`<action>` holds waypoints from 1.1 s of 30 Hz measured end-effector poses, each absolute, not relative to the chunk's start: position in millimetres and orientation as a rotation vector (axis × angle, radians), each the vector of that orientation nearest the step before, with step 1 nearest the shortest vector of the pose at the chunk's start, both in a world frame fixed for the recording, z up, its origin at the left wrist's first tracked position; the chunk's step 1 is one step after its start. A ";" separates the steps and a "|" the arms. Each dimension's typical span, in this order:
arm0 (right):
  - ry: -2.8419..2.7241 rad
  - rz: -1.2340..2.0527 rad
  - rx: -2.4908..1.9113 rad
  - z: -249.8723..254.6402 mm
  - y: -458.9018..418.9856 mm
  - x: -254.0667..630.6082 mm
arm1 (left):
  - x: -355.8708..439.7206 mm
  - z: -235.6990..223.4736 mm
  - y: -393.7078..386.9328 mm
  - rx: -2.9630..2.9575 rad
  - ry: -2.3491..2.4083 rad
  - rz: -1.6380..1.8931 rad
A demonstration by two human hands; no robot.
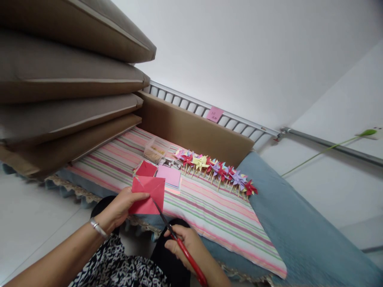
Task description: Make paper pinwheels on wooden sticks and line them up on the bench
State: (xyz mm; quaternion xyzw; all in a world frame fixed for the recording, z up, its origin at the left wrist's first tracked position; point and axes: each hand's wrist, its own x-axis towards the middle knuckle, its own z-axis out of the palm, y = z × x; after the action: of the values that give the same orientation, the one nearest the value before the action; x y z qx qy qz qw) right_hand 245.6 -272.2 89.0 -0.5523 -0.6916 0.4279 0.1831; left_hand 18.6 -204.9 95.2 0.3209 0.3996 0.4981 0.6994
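My left hand [122, 205], with a silver bracelet at the wrist, pinches a red square of paper [149, 205] by its left side, thumb on top. Diagonal creases show on the sheet. My right hand [187, 247] is closed around red-handled scissors [186, 252], whose dark blades point up and left and meet the paper near its middle. Just beyond lie a stack of red paper squares [146, 168] and a stack of pink and lilac squares [168, 175]. Several paper pinwheels [221, 171] on wooden sticks form a row to the right.
A clear plastic box [154, 150] of sticks stands behind the paper stacks on a striped cloth [206, 209]. Thick brown cushions [74, 87] are piled at the left. A tan board [191, 123] leans against a radiator [182, 101] carrying a pink note [214, 114].
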 end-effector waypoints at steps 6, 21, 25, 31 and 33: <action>-2.004 1.192 -1.499 90.8 -274.6 245.9 | 18.5 94.7 -205.3 0.723 0.859 1.112; -1.986 1.246 -1.540 88.2 -273.8 250.4 | 17.3 95.8 -204.5 0.720 0.856 1.087; -1.979 1.243 -1.542 87.6 -271.8 250.8 | 18.9 97.6 -204.8 0.716 0.857 1.086; -1.952 1.250 -1.561 91.7 -271.1 248.9 | 21.5 101.0 -206.3 0.708 0.849 1.068; -1.937 1.248 -1.566 91.7 -271.0 248.9 | 21.7 102.1 -206.6 0.711 0.847 1.071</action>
State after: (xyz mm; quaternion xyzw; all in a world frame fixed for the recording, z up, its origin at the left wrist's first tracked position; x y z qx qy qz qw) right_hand 248.9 -271.0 91.7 -0.5533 -0.6842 0.4410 0.1768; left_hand 21.7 -206.6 102.1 0.3214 0.3830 0.4840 0.7181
